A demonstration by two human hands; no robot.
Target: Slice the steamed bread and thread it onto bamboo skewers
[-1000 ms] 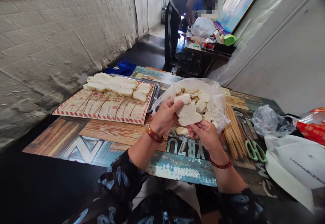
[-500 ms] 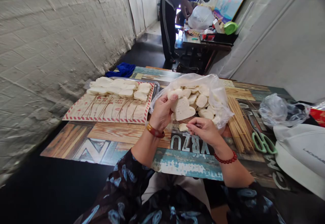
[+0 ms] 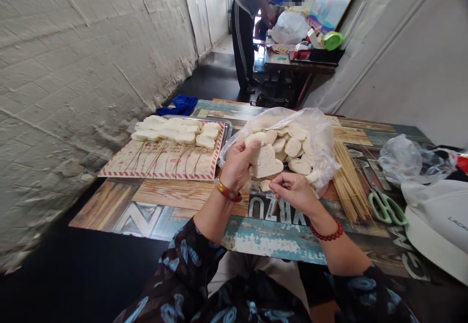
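Observation:
Several pale, flat slices (image 3: pixel 265 161) are gripped in my left hand (image 3: pixel 239 162), in front of an opened clear plastic bag (image 3: pixel 323 142). The bag holds many more such slices (image 3: pixel 293 147). Just right of them, my right hand (image 3: pixel 294 190) is pinched, with what looks like a thin stick between thumb and fingers. A small slice (image 3: pixel 265 185) lies beside those fingertips. On the left, a tray (image 3: pixel 228 130) carries patterned paper (image 3: pixel 120 165) with skewered slices (image 3: pixel 166 130) in a row, their thin sticks pointing toward me.
A bundle of wooden sticks (image 3: pixel 349 186), green-handled scissors (image 3: pixel 387 208), a crumpled plastic bag (image 3: pixel 400 157) and a white cap (image 3: pixel 438 215) are at the right. A blue cloth (image 3: pixel 179 104) lies at the back left. Beyond, a person (image 3: pixel 244 40) bends over another table (image 3: pixel 285 62).
The view has shifted slightly, so the table appears a little further right. My left hand still holds the slices, and my right fingers remain pinched near the small slice.

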